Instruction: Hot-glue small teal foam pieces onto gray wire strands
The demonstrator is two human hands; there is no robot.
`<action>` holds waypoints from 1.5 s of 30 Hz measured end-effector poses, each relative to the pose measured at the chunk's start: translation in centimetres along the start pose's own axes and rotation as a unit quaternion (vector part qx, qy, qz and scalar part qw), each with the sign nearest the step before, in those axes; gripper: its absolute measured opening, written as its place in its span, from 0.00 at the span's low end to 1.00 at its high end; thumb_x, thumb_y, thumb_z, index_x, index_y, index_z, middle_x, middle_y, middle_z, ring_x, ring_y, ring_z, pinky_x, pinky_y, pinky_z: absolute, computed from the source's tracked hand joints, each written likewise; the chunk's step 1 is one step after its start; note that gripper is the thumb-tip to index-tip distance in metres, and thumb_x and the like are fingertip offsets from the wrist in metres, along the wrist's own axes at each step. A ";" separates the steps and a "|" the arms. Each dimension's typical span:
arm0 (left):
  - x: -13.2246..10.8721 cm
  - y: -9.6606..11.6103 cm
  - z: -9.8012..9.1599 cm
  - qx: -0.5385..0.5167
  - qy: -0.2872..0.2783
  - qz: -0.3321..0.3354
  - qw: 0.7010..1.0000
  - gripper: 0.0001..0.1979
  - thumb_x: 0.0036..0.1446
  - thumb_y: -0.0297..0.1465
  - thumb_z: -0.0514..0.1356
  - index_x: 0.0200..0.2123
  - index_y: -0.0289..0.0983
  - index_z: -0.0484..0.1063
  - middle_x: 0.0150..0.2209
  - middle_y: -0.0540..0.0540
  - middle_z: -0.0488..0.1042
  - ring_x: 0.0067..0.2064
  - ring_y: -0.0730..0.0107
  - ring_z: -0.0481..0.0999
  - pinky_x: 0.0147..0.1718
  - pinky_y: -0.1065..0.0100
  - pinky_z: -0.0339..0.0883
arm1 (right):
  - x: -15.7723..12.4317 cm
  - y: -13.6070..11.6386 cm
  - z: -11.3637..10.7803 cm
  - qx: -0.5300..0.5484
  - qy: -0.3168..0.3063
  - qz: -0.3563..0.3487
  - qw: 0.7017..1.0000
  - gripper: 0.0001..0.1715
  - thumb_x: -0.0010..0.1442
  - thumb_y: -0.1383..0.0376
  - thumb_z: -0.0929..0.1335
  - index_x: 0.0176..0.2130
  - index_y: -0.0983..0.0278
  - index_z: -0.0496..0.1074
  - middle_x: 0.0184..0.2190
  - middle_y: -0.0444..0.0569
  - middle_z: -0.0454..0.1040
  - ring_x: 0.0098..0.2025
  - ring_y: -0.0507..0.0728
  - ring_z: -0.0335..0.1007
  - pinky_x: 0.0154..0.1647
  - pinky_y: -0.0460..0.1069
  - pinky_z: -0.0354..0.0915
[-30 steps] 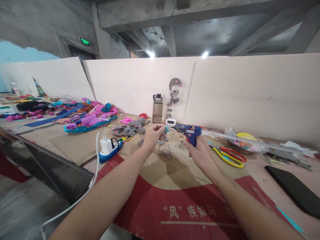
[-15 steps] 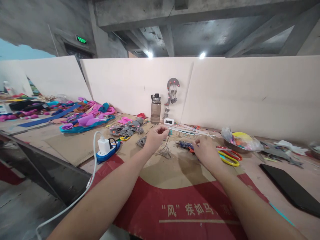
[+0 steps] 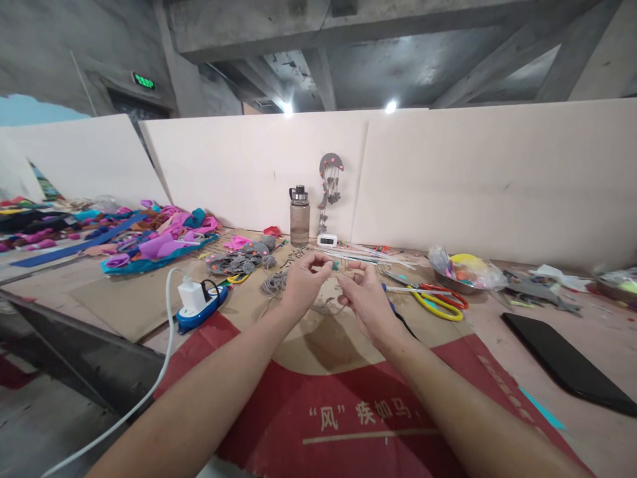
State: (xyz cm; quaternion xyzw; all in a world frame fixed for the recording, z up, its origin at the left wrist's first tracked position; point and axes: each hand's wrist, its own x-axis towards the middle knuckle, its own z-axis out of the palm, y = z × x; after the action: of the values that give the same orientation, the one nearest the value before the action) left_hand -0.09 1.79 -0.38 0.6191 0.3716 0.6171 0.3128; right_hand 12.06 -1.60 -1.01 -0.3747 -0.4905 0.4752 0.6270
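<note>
Counter (image 3: 490, 332): cardboard-covered. My left hand (image 3: 304, 280) and right hand (image 3: 367, 297) are raised together above it, yellow-handled scissors (image 3: 442, 304) lying to their right. Left thumb and forefinger are pinched on a small teal piece (image 3: 337, 265) between the 2 hands. Right fingers are curled nearly closed just beside it; grip cannot be confirmed.

The small teal piece (image 3: 337, 265) sits near the centre of the frame, a little above the middle. It is a tiny blue-green speck, mostly hidden by fingers, and too small for its shape to be made out. The fingertips of the left hand (image 3: 303, 284) pinch it, holding it clear of the cardboard (image 3: 328, 345) below. The curled fingertips of the right hand (image 3: 364, 297) are just beside it on the other side; whether they touch it cannot be told.
</note>
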 end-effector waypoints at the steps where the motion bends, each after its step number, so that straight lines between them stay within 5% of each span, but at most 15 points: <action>1: 0.0 -0.1 0.1 -0.028 -0.003 -0.018 0.999 0.05 0.49 0.32 0.60 0.28 0.36 0.71 0.26 0.51 0.70 0.24 0.77 0.67 0.24 0.74 0.62 | 0.0 -0.1 -0.1 -0.036 0.012 -0.025 0.999 0.20 0.49 0.58 0.69 0.39 0.59 0.60 0.22 0.33 0.58 0.20 0.47 0.53 0.21 0.43 0.56; 5: 0.0 -0.5 0.4 -0.146 -0.023 -0.082 0.986 0.09 0.47 0.34 0.63 0.28 0.34 0.70 0.27 0.51 0.70 0.26 0.78 0.69 0.28 0.71 0.70 | 0.1 -0.4 -0.4 -0.202 0.044 -0.101 0.973 0.10 0.53 0.59 0.66 0.34 0.63 0.69 0.21 0.38 0.59 0.23 0.49 0.54 0.23 0.45 0.54; 14: 0.0 -0.2 0.5 -0.296 -0.057 -0.185 0.935 0.12 0.42 0.31 0.67 0.26 0.32 0.68 0.26 0.50 0.72 0.28 0.77 0.73 0.37 0.66 0.73 | 0.0 -0.6 -1.1 -0.403 0.047 -0.292 0.866 0.11 0.58 0.66 0.64 0.37 0.63 0.76 0.30 0.47 0.70 0.31 0.54 0.63 0.35 0.49 0.60; 25: 0.1 -0.2 0.3 -0.307 -0.090 -0.223 0.921 0.11 0.43 0.29 0.68 0.25 0.32 0.68 0.26 0.50 0.72 0.28 0.77 0.74 0.39 0.66 0.73 | 0.3 -0.4 -1.7 -0.463 0.035 -0.334 0.820 0.10 0.60 0.67 0.63 0.37 0.62 0.75 0.31 0.48 0.69 0.34 0.55 0.66 0.38 0.49 0.62; 35: 0.1 -0.2 0.4 -0.307 -0.076 -0.234 0.919 0.07 0.43 0.27 0.64 0.23 0.32 0.67 0.25 0.50 0.71 0.27 0.77 0.72 0.33 0.69 0.71 | -0.2 -0.2 -1.9 -0.579 -0.029 -0.383 0.719 0.15 0.63 0.68 0.60 0.39 0.62 0.74 0.33 0.51 0.69 0.37 0.57 0.63 0.38 0.49 0.59; 38: 0.2 -0.4 0.4 -0.303 -0.088 -0.230 0.921 0.08 0.44 0.28 0.64 0.22 0.32 0.66 0.25 0.49 0.71 0.28 0.76 0.72 0.35 0.68 0.71 | -0.2 -0.2 -2.0 -0.564 -0.035 -0.387 0.729 0.15 0.63 0.68 0.60 0.40 0.62 0.74 0.33 0.51 0.69 0.38 0.57 0.64 0.39 0.50 0.60; 45: 0.1 -0.8 0.7 -0.263 -0.105 -0.180 0.942 0.12 0.44 0.32 0.66 0.24 0.32 0.66 0.23 0.51 0.70 0.27 0.77 0.71 0.37 0.64 0.73 | -0.1 -1.0 -1.7 -0.472 0.028 -0.323 0.820 0.07 0.58 0.67 0.65 0.33 0.63 0.73 0.30 0.48 0.69 0.33 0.54 0.65 0.36 0.48 0.60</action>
State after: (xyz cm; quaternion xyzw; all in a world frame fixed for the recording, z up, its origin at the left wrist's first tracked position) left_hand 0.52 2.34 -0.99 0.4985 0.2661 0.5580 0.6077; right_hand 13.99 -1.97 -0.49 -0.4579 -0.7296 -0.0553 0.5049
